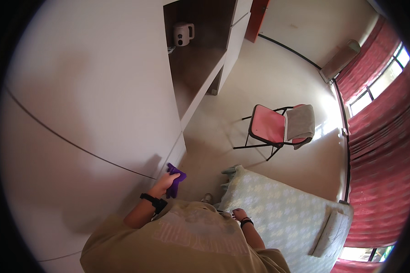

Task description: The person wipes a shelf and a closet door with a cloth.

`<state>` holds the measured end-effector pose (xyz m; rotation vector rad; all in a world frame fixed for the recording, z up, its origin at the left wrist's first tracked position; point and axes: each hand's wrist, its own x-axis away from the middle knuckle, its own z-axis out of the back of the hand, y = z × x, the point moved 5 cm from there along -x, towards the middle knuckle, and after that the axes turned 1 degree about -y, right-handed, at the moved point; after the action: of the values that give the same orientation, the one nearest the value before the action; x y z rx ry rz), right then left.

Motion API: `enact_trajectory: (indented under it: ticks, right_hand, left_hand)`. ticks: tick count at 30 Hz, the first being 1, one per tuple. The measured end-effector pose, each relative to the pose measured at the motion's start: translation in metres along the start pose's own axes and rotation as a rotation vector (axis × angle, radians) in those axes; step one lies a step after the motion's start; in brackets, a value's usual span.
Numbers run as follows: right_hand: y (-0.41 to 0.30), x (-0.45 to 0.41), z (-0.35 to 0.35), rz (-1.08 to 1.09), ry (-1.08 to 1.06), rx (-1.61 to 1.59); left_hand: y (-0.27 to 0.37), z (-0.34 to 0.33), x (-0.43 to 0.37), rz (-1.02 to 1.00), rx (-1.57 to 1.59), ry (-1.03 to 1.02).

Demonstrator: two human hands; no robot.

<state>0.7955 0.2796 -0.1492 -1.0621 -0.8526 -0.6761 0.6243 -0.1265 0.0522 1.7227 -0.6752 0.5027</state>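
My left hand (166,181) is closed around a bunched purple cloth (175,184). It is beside the lower part of a white cabinet door (99,102), and I cannot tell whether the cloth touches the surface. Low by my waist, my right hand (239,214) hangs over the edge of a bed (270,204) with a pale flowered cover. Its fingers look partly curled, and their tips are too small to make out what they do. A dark band circles each of my wrists.
Ahead, an open cabinet compartment (200,65) holds a white electric kettle (181,34). A pink folding chair (269,124) with a grey towel (300,122) over its back stands on the floor. Red curtains (379,191) hang at the right, and a pillow (331,233) lies on the bed.
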Motion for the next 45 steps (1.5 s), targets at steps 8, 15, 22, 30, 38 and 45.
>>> enact_trajectory:
  ticks: [8,15,22,30,38,45]
  right_hand:
    - [-0.107,-0.050,0.031,0.236,-0.175,-0.006]
    - [-0.429,0.080,0.063,1.075,-0.234,0.030]
    - [-0.542,0.039,0.072,0.815,-0.713,0.011]
    - [-0.661,-0.015,0.129,0.875,-0.431,0.277]
    - [-0.735,-0.063,0.153,0.841,-0.537,0.207]
    - [-0.821,-0.109,0.216,0.781,-0.641,0.124]
  left_hand:
    - [0.107,-0.074,-0.011,-0.195,-0.357,-0.114]
    - [0.187,-0.125,-0.038,-0.191,-0.387,-0.391]
    - [0.307,-0.130,-0.096,-0.235,-0.175,-0.265]
    - [0.354,-0.099,-0.187,-0.156,0.303,-0.054]
    - [0.378,-0.081,-0.253,-0.185,0.554,0.108]
    - [0.438,-0.114,-0.328,-0.248,0.540,0.119]
